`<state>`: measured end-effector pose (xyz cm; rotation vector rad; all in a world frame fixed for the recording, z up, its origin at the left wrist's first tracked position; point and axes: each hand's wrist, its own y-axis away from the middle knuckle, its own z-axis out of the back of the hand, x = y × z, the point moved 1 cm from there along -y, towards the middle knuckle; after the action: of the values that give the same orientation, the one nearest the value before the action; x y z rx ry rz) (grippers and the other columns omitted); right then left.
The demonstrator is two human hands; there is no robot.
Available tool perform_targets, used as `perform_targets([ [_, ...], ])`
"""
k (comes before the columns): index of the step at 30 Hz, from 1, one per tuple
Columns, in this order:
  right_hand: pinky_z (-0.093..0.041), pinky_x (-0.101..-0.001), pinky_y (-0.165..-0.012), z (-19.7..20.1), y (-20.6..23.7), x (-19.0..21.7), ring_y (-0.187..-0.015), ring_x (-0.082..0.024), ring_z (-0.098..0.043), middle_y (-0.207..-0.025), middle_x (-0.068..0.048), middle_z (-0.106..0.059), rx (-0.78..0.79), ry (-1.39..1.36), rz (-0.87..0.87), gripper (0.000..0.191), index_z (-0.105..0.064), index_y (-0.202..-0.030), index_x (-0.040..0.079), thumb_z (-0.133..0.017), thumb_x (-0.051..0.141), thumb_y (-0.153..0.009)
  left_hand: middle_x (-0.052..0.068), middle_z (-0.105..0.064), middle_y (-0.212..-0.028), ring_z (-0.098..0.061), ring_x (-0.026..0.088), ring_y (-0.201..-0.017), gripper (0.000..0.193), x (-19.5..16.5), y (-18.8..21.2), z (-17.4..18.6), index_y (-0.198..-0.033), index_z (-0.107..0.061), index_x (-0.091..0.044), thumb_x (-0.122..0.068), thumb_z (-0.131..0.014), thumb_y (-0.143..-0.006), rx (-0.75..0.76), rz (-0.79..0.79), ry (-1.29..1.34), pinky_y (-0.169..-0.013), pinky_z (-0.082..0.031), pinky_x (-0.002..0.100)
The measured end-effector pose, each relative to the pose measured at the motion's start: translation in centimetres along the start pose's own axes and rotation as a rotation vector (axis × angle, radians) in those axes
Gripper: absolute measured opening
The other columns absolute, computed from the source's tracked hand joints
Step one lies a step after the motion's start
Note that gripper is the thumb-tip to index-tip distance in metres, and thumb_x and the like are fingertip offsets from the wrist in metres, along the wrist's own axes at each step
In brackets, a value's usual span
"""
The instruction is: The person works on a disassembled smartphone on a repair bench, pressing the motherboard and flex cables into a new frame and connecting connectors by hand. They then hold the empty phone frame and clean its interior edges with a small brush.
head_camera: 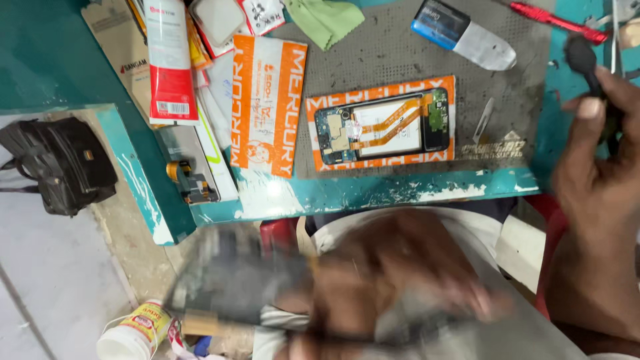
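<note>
1. The left hand (393, 280) is low in the near part of the scene, over the lap, and very blurred. It seems to grip a dark flat panel (233, 277) that sticks out to the left, but I cannot tell how the fingers are set.
2. The right hand (600, 173) is at the right edge. Its fingers curl around a black tool (583, 57) with a rounded head, the thumb lying on the handle.
3. The opened phone (382, 127) lies flat on an orange card (380, 160), on the grey mat (400, 53), near the front edge of the teal bench (373, 193). No hand touches it.
4. My judgement: the phone is light and stiff, but fragile, because the circuit board and the orange flat cables are bare. It is better to take it by the long outer edges of the frame, not by the cables.
5. A thin metal blade (485, 119) lies just right of the card.
6. Far on the mat lie a blue and clear pack (460, 33), a red pen-like tool (557, 20) and a green cloth (323, 20).
7. On the left lie an orange and white packet (267, 107) and a black bag (60, 163) on the floor.
</note>
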<state>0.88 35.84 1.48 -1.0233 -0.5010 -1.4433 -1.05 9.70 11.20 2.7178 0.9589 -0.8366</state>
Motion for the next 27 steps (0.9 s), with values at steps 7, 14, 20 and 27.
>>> perform_targets([
  [7,-0.057,-0.0305,-0.064,0.1,2.5,6.5,-0.075,-0.023,-0.07,-0.105,-0.016,-0.066,0.089,-0.124,0.21,0.015,-0.066,-0.108,0.0,-0.064,-0.012,-0.1,0.015,-0.051,-0.114,-0.057,0.029,-0.109,0.082,-1.2,0.2,1.1,-0.14,-0.047,0.001,-0.066,-0.061,-0.096,-0.494,-0.441,-0.097,-0.107,-0.047,0.06],
  [14,-0.048,-0.0358,-0.052,-2.0,1.1,7.5,-0.069,-0.023,-0.066,-0.09,-0.007,-0.069,0.546,0.135,0.414,0.032,-0.075,-0.104,0.005,-0.071,0.004,-0.072,0.013,-0.051,-0.114,-0.057,0.027,-0.11,0.078,0.2,0.7,2.6,-0.138,-0.048,0.002,-0.064,-0.061,-0.096,-0.494,-0.574,-0.026,-0.111,-0.046,0.058],
  [20,-0.048,-0.034,-0.052,-1.8,0.3,9.6,-0.062,-0.02,-0.063,-0.088,-0.008,-0.069,0.543,-0.071,0.403,0.032,-0.074,-0.11,0.007,-0.071,0.011,-0.078,0.014,-0.05,-0.114,-0.057,0.027,-0.108,0.082,-1.3,0.6,2.6,-0.139,-0.047,0.003,-0.066,-0.062,-0.096,-0.512,-0.616,-0.099,-0.109,-0.048,0.057],
  [27,-0.051,-0.0238,-0.064,-3.5,-0.8,15.1,-0.077,-0.012,-0.067,-0.094,-0.012,-0.069,0.225,-0.156,0.215,0.03,-0.066,-0.125,0.009,-0.069,-0.012,-0.103,0.016,-0.048,-0.119,-0.059,0.028,-0.11,0.085,-2.3,-0.8,0.1,-0.131,-0.049,0.007,-0.066,-0.066,-0.091,-0.677,-0.984,-0.408,-0.106,-0.053,0.055],
])
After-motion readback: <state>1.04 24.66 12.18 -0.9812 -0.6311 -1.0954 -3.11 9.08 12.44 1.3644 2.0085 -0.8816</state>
